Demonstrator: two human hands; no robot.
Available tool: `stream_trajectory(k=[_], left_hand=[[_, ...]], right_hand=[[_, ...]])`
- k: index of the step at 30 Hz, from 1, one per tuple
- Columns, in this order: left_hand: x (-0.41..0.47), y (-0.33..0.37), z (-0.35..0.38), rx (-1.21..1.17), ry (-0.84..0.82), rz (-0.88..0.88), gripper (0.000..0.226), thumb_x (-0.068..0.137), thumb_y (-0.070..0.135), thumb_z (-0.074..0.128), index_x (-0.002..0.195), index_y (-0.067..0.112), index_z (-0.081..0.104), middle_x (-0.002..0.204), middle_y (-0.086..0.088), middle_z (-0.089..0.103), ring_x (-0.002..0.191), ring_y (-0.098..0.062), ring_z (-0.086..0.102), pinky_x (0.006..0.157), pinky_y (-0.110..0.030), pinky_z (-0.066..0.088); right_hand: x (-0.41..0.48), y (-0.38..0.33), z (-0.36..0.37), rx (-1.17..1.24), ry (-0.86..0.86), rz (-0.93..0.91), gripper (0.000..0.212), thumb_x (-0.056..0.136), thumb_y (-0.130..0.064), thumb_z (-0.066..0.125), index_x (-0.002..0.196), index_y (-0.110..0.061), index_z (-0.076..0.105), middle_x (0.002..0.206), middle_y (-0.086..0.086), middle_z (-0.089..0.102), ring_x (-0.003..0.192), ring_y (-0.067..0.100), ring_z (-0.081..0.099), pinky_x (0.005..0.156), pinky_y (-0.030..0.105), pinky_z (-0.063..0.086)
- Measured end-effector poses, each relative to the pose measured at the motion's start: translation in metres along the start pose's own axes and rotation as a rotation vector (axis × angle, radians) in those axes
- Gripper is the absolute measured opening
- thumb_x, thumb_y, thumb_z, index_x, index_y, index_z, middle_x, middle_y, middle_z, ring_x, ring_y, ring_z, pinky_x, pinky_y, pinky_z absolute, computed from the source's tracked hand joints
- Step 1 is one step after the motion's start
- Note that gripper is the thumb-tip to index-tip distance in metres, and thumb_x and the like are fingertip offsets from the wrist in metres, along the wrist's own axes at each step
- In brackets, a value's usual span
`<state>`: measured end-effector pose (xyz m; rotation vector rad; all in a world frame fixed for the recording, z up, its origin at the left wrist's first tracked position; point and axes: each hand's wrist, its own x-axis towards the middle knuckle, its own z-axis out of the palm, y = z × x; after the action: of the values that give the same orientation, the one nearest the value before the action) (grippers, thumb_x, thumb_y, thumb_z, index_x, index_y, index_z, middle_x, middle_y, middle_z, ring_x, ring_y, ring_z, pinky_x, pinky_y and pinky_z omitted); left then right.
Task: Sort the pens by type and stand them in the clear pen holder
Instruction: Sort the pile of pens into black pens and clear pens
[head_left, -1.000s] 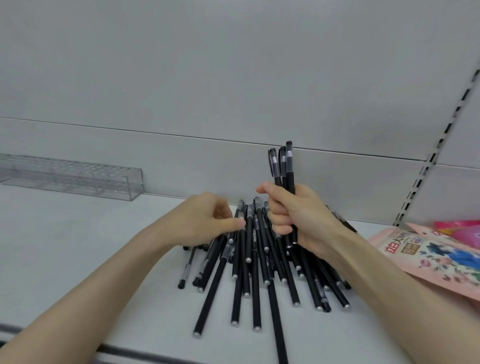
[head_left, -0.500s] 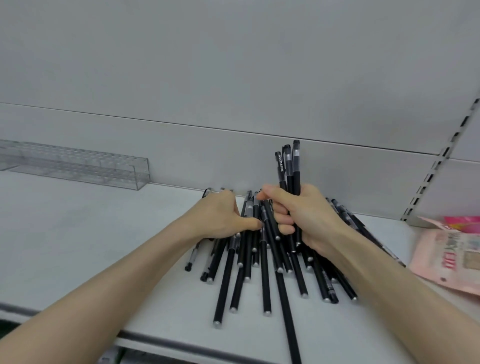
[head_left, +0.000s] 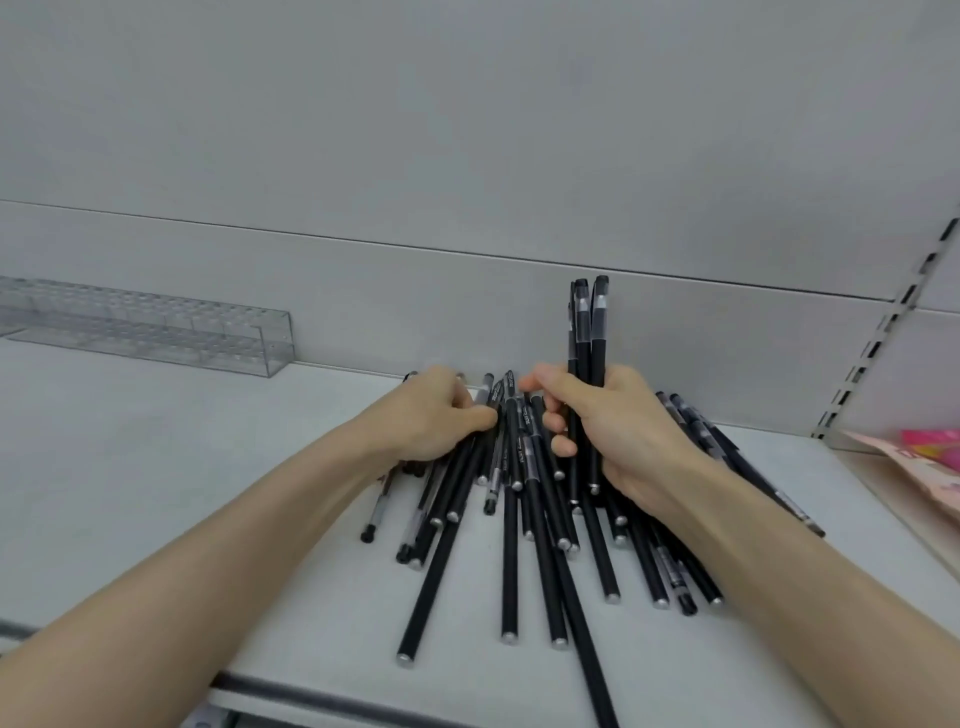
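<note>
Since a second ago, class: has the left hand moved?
Yes. The left hand has shifted slightly right, away from the end of the clear pen holder and further onto the pile of pens.

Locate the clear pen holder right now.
Head view, far left: the clear pen holder sits on the shelf against the back wall, apart from the pen pile and left of the left hand.
</note>
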<state>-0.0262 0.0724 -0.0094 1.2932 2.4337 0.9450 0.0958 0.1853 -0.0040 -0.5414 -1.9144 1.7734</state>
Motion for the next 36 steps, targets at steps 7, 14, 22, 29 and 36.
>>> stream_trajectory(k=[7, 14, 22, 29, 36], left_hand=[[-0.016, 0.016, -0.018, -0.919, 0.048, 0.154, 0.02, 0.092, 0.021, 0.053, 0.088, 0.008, 0.067, 0.072, 0.001, 0.064, 0.069, -0.011, 0.058, 0.055, -0.02, 0.042], [-0.017, 0.024, -0.017, -0.74, 0.248, 0.272, 0.02, 0.089, 0.023, 0.061, 0.085, 0.005, 0.071, 0.08, -0.01, 0.065, 0.077, -0.016, 0.057, 0.08, -0.032, 0.046], [-0.021, 0.014, -0.027, -0.387, 0.077, 0.133, 0.034, 0.093, 0.043, 0.05, 0.094, 0.015, 0.07, 0.092, -0.001, 0.07, 0.08, -0.01, 0.058, 0.073, -0.026, 0.045], [-0.046, -0.005, -0.028, 0.109, -0.153, 0.001, 0.034, 0.071, 0.05, 0.075, 0.078, 0.017, 0.067, 0.061, 0.01, 0.056, 0.049, 0.001, 0.046, 0.05, -0.012, 0.035], [-0.034, -0.002, -0.007, 0.273, -0.025, -0.039, 0.043, 0.072, 0.05, 0.074, 0.087, 0.011, 0.063, 0.066, 0.007, 0.055, 0.063, -0.009, 0.05, 0.06, -0.026, 0.04]], right_hand=[[-0.005, -0.008, -0.003, 0.151, -0.115, -0.019, 0.03, 0.094, -0.026, 0.054, 0.107, -0.002, 0.066, 0.092, 0.007, 0.07, 0.078, 0.009, 0.068, 0.066, 0.022, 0.057], [-0.015, -0.013, -0.001, 0.087, -0.388, -0.082, 0.029, 0.096, -0.024, 0.048, 0.105, -0.003, 0.066, 0.096, 0.012, 0.073, 0.092, 0.025, 0.071, 0.086, 0.036, 0.057], [-0.016, -0.012, -0.004, 0.073, -0.372, -0.036, 0.015, 0.098, -0.025, 0.049, 0.088, -0.013, 0.052, 0.062, -0.001, 0.034, 0.048, 0.009, 0.03, 0.046, 0.02, 0.035], [-0.014, -0.007, -0.001, 0.066, -0.248, -0.039, 0.032, 0.092, -0.027, 0.059, 0.066, -0.012, 0.049, 0.055, 0.001, 0.04, 0.048, 0.013, 0.041, 0.046, 0.024, 0.042], [-0.013, -0.002, 0.002, 0.082, -0.235, -0.048, 0.011, 0.094, -0.018, 0.057, 0.101, -0.009, 0.055, 0.056, 0.0, 0.032, 0.046, 0.012, 0.03, 0.04, 0.022, 0.032]])
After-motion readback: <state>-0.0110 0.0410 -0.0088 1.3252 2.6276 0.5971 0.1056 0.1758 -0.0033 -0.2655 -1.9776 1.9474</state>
